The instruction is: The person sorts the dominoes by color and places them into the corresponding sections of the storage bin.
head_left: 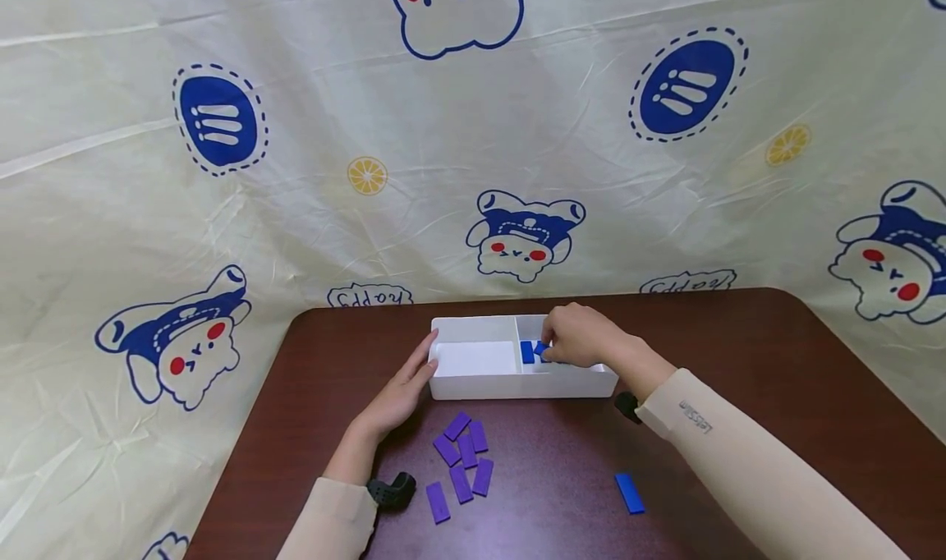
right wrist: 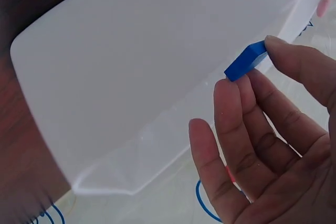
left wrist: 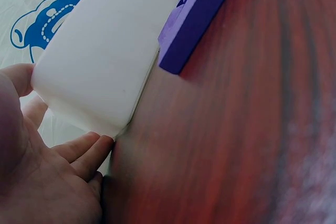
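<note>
A white two-section box (head_left: 480, 387) stands near the table's far edge. My right hand (head_left: 584, 334) reaches over its right compartment, pinching a blue tile (right wrist: 245, 62) between thumb and fingertips. Beside that tile, another blue tile (head_left: 527, 352) stands in the same compartment, close to the divider; the hand hides part of this section. At the box's left end, my left hand (head_left: 399, 392) touches the wall with its fingers extended. In the left wrist view, its fingertips (left wrist: 100, 142) rest against the lower edge of the box.
Several purple tiles (head_left: 460, 484) lie loosely grouped on the brown table (head_left: 547, 461), in front of the box. One blue tile (head_left: 630, 493) lies apart, near the right forearm. A printed cloth (head_left: 296, 215) hangs behind the table.
</note>
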Demonstrator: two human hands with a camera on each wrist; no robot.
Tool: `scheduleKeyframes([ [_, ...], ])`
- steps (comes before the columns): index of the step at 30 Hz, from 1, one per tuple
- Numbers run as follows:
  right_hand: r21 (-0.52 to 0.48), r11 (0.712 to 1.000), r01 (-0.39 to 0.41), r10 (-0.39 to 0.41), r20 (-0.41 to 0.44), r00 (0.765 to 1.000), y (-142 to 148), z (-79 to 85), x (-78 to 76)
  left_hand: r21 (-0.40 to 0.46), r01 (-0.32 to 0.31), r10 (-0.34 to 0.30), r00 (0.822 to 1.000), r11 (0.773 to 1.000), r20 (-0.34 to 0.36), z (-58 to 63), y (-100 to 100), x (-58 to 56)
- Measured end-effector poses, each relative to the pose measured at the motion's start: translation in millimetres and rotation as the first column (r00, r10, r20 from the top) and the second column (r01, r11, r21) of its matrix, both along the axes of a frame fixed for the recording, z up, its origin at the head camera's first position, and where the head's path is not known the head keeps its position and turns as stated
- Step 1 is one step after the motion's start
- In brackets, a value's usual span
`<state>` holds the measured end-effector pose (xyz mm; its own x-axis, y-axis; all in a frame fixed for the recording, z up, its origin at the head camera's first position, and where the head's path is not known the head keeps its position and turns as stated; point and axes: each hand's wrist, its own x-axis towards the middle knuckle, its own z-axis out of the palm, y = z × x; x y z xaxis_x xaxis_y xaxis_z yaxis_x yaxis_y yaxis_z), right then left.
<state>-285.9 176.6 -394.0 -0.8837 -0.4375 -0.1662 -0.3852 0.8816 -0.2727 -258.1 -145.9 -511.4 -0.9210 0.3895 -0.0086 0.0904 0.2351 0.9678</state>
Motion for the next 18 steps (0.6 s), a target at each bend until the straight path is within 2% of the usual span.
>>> scheduleKeyframes([
  [13,0.032,0.999,0.044,-0.045,0.022,0.999,-18,-17.1,-5.0,-0.011,-0.012,0.012,1.0,1.0,0.002,2.8,0,0.2],
  [18,0.029,0.996,0.09,-0.091,0.03,0.995,-25,-23.4,-7.9,-0.014,-0.011,0.011,1.0,1.0,-0.002,3.9,0,0.5],
])
